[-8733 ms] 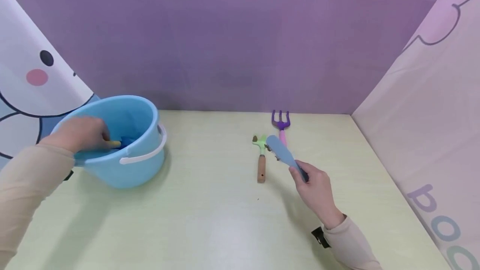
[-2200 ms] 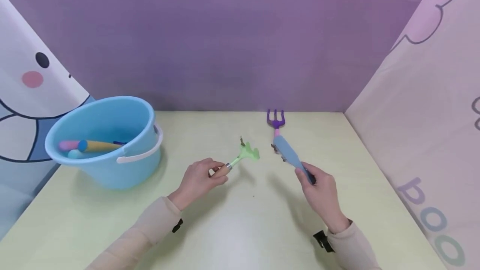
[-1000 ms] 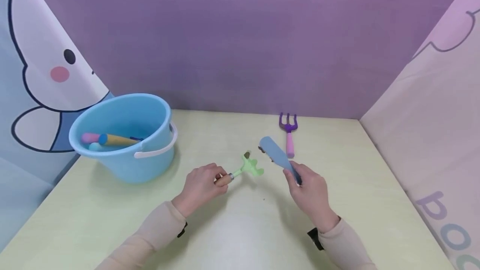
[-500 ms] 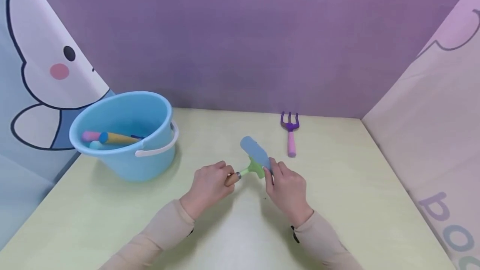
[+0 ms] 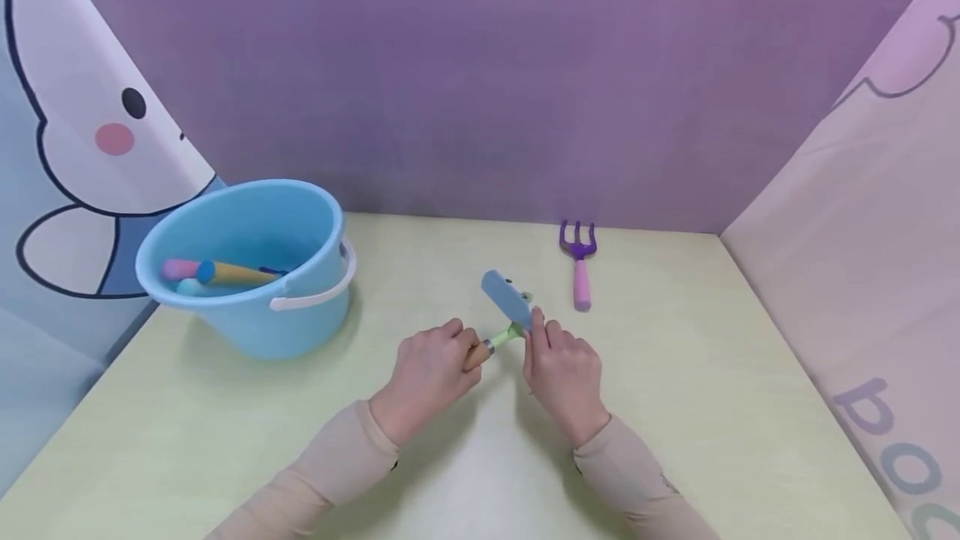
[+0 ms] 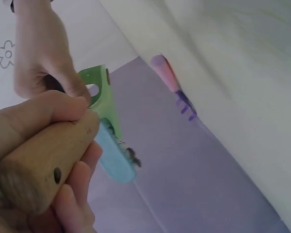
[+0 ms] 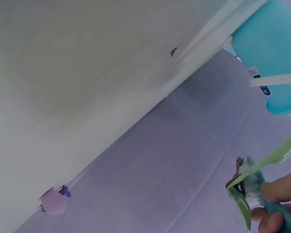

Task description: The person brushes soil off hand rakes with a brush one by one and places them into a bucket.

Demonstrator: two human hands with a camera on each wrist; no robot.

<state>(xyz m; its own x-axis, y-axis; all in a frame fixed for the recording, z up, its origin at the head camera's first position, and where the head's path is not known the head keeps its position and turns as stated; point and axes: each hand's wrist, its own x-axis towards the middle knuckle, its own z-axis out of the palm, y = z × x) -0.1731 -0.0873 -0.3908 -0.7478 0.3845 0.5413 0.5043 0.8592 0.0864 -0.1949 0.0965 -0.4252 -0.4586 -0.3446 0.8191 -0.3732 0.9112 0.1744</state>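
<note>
My left hand (image 5: 427,377) grips the wooden handle (image 6: 48,160) of a small green hand rake (image 6: 106,107), raised over the table. My right hand (image 5: 566,373) holds a blue brush (image 5: 506,298), index finger along its back. In the right wrist view, the brush's white bristles (image 7: 252,187) press against the rake head. Brown bits (image 6: 133,156) cling around the bristles and rake tines. From the head camera, the brush and right fingers hide most of the rake head.
A light-blue bucket (image 5: 300,327) with a white handle stands at the left, holding a yellow-handled tool (image 5: 238,275) and a pink handle (image 5: 180,270). A purple fork with a pink handle (image 5: 582,286) lies at the back right. A purple backdrop (image 5: 480,90) rises behind the table.
My left hand left the bucket and lifted the green rake off the table. My right hand moved left, bringing the brush onto the rake head, and the brush has since tilted.
</note>
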